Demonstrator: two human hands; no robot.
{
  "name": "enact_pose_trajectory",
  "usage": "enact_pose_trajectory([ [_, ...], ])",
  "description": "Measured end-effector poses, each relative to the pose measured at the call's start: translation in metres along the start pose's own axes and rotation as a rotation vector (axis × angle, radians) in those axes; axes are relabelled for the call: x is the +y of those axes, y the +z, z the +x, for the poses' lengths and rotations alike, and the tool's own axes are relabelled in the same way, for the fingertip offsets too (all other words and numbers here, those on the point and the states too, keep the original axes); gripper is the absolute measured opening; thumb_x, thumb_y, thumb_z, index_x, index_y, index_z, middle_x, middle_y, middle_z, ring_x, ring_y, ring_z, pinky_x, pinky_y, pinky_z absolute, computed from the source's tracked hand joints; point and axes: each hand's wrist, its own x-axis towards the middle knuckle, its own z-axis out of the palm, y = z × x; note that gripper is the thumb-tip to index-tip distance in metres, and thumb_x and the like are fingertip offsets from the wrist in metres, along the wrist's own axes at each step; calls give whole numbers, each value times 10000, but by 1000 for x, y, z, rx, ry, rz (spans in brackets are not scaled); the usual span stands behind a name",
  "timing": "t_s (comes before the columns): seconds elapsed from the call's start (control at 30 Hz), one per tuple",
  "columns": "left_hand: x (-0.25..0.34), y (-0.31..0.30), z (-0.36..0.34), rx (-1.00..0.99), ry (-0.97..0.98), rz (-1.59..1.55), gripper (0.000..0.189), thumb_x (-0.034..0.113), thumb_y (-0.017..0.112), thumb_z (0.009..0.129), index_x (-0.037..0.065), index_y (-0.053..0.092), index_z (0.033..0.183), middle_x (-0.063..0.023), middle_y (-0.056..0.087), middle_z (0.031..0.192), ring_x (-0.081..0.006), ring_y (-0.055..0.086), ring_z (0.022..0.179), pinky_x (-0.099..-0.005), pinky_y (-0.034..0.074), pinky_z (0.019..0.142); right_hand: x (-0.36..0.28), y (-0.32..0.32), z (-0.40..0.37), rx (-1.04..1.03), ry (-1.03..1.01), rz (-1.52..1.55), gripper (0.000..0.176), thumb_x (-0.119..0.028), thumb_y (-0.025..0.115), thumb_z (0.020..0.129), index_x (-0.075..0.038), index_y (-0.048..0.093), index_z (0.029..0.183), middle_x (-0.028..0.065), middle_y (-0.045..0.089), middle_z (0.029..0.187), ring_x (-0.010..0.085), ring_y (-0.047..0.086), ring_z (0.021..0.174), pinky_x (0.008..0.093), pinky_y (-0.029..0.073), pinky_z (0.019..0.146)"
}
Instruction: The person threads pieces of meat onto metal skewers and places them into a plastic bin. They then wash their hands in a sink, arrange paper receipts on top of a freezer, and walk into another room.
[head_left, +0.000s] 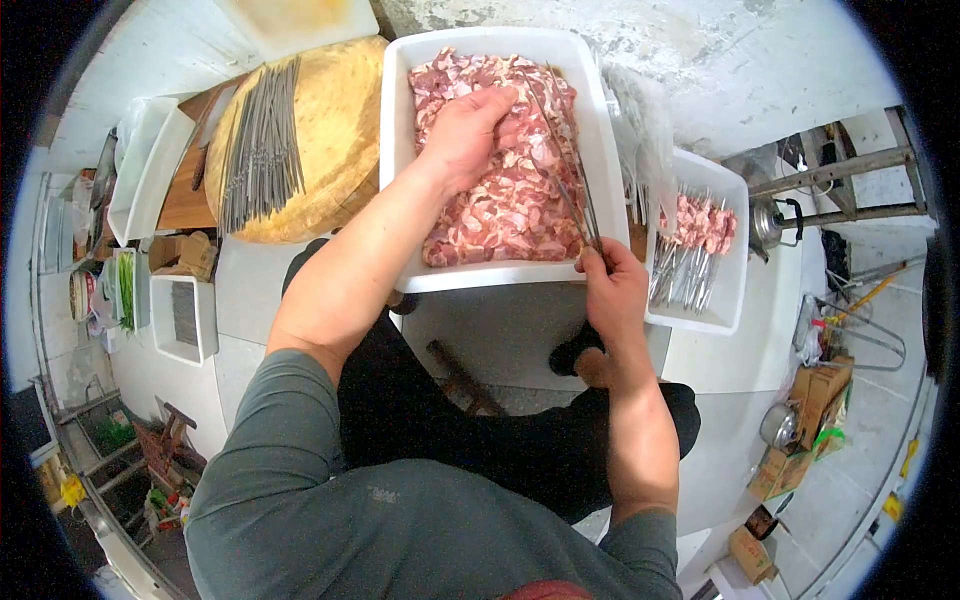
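A white tub [397, 160] filled with cut raw meat [480, 225] stands in front of me. My left hand [472, 135] is in the upper part of the tub, thumb and fingers closed among the pieces; they seem to pinch a bit of meat, though the fingertips are partly hidden. At the tub's lower right corner, my right hand [612, 285] is closed around the lower ends of several thin metal skewers [577, 195]. Their points reach up and left across the meat, near the left hand's fingers.
A bundle of metal skewers [265, 145] lies on a round wooden chopping block [340, 130] to the left. On the right, another white tub [738, 250] holds skewers with meat threaded on. A smaller white box [182, 355] stands farther left. Clear plastic bags [640, 120] hang beside the meat tub.
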Motion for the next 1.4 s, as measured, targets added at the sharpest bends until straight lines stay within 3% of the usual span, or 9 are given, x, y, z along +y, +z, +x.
enact_pose_trajectory([
  [0.2, 0, 11, -4, 82, 4, 16, 195, 214, 577, 957, 26, 628, 972, -11, 610, 801, -94, 555, 689, -251, 505, 627, -2, 5, 6, -4, 50, -26, 225, -158, 600, 879, 20, 666, 1002, 75, 694, 792, 135, 626, 716, 278, 486, 674],
  [0.3, -5, 5, 1, 73, 8, 9, 189, 207, 577, 956, 26, 631, 969, -12, 616, 811, -94, 560, 692, -246, 503, 616, -4, 11, 4, -16, 82, 119, 139, -108, 585, 901, 12, 654, 916, -2, 625, 747, 53, 510, 655, 207, 404, 604],
  [0.53, -7, 3, 2, 78, -4, 106, 241, 240, 518, 985, 25, 627, 996, -35, 657, 869, -139, 627, 742, -278, 536, 649, -7, 10, 5, -44, 111, 96, 135, -122, 582, 907, -5, 650, 904, -24, 617, 730, 34, 470, 607, 197, 373, 559],
  [0.7, -14, 5, 0, 64, -28, 107, 224, 229, 600, 943, 16, 626, 1007, -18, 624, 838, -101, 584, 727, -250, 537, 654, -2, 7, 8, -42, 77, 39, 132, -123, 586, 904, -6, 648, 900, -23, 615, 727, 36, 469, 594, 199, 372, 548],
  [0.8, -13, 6, -2, 101, -28, 78, 276, 253, 540, 971, 3, 600, 1070, -61, 639, 963, -145, 617, 821, -295, 550, 684, -3, 8, 9, -7, 75, 121, 139, -133, 593, 898, -4, 647, 888, -22, 613, 724, 40, 468, 585, 206, 371, 538],
  [0.93, -7, 13, -4, 55, -139, 69, 379, 303, 532, 970, -23, 566, 1160, -76, 634, 1060, -166, 625, 922, -310, 543, 764, 2, -14, 13, 70, 139, 3, 237, -182, 614, 869, 26, 676, 962, 103, 690, 790, 155, 619, 702, 297, 481, 668],
  [1.13, -17, -7, -1, -145, -91, 1152, 458, 379, 626, 880, 21, 628, 1166, -115, 676, 1042, -192, 640, 872, -314, 490, 798, 9, -112, 29, 297, 232, -1, 201, -161, 588, 881, 11, 678, 931, 72, 689, 775, 113, 606, 701, 273, 476, 667],
  [1.23, 5, 27, -22, -239, -112, 1367, 449, 371, 633, 861, 31, 637, 1153, -138, 674, 1032, -210, 640, 933, -319, 479, 845, 40, -177, 43, 404, 285, -308, 213, -163, 577, 849, 12, 687, 896, 127, 698, 792, 193, 646, 718, 318, 494, 689],
  [1.4, -5, 16, -16, -213, -42, 1370, 424, 343, 624, 873, 7, 637, 1131, -171, 668, 1059, -250, 636, 994, -329, 473, 880, 153, -242, 57, 587, 352, -622, 238, -185, 557, 809, -8, 712, 849, 197, 691, 820, 345, 664, 781, 419, 504, 758],
])
